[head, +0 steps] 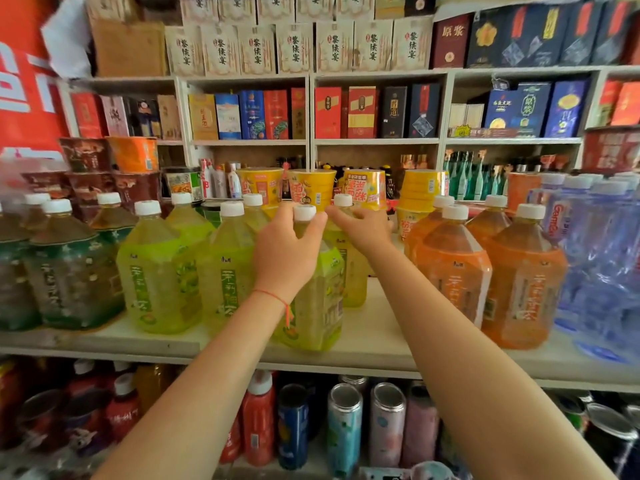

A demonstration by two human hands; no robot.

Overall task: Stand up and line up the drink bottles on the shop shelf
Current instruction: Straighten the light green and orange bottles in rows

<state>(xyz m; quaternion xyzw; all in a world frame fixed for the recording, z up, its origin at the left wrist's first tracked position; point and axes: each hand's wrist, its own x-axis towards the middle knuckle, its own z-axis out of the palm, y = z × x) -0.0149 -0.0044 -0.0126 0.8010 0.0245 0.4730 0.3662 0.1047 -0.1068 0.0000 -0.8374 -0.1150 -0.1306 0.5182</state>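
Large drink bottles with white caps stand upright on a white shelf. My left hand grips the neck of a yellow-green tea bottle at the shelf's front, just under its cap. Behind it stands a second yellow-green bottle; my right hand holds its shoulder below the cap. More yellow-green bottles stand to the left and orange ones to the right.
Dark green-labelled bottles fill the far left and blue water bottles the far right. Yellow noodle cups stand behind the bottles. Cans and small bottles crowd the shelf below. Boxed goods line the upper shelves.
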